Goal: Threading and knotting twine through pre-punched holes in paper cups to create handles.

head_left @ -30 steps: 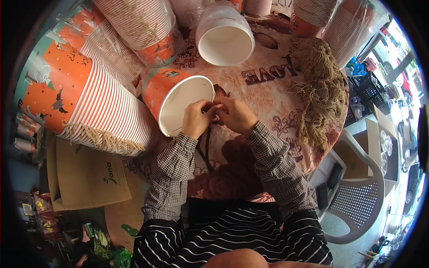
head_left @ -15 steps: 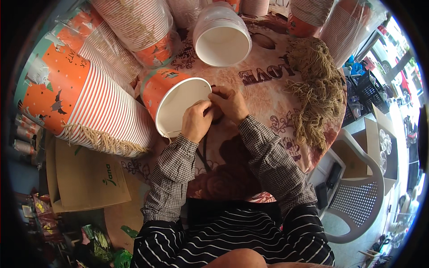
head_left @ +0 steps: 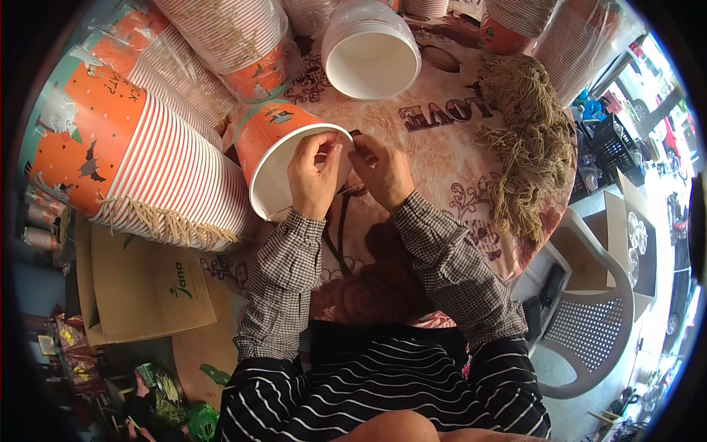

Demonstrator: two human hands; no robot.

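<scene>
An orange paper cup (head_left: 274,156) with a white inside lies tilted on the patterned table (head_left: 456,140), its mouth toward me. My left hand (head_left: 313,180) grips the cup's rim from the front. My right hand (head_left: 379,171) pinches the rim at its right side, fingers closed on what looks like a thin string; the string itself is hard to see. Both hands touch each other at the rim.
A long stack of orange striped cups (head_left: 140,166) lies to the left, more stacks (head_left: 228,40) behind. A white cup (head_left: 368,51) lies at the back. A pile of tan strings (head_left: 526,140) sits right. A cardboard box (head_left: 140,287) and plastic chair (head_left: 596,324) flank me.
Both hands shifted slightly up and right along the cup's rim; the view has also moved a little. The cup stays in place.
</scene>
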